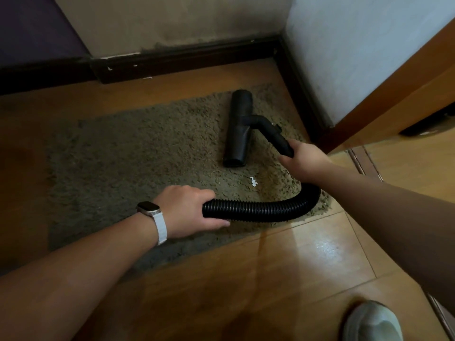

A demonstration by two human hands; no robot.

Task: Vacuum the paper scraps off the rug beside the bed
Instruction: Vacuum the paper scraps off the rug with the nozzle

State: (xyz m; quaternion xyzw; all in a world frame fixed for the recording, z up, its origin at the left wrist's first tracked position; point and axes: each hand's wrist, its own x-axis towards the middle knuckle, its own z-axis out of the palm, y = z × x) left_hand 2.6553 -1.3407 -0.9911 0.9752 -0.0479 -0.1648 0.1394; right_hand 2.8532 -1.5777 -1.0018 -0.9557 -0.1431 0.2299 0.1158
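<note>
nearest you, a grey shoe (373, 321) sits on the glossy wooden floor (283, 267) at the lower right. your left hand (189, 210), with a white-strapped watch (154, 216) on its wrist, is wrapped around the black ribbed hose (261, 209), fingers curled over it above the rug's near edge. the hose bends up to the right, where your right hand (304, 163) grips the black rigid tube (274, 134). between your hands, 1 white paper scrap (253, 181) lies on the shaggy brown rug (123, 156), just beside the near end of the black floor nozzle (239, 129), which rests flat on the rug. beyond, a dark baseboard (184, 60) meets the wall corner.
</note>
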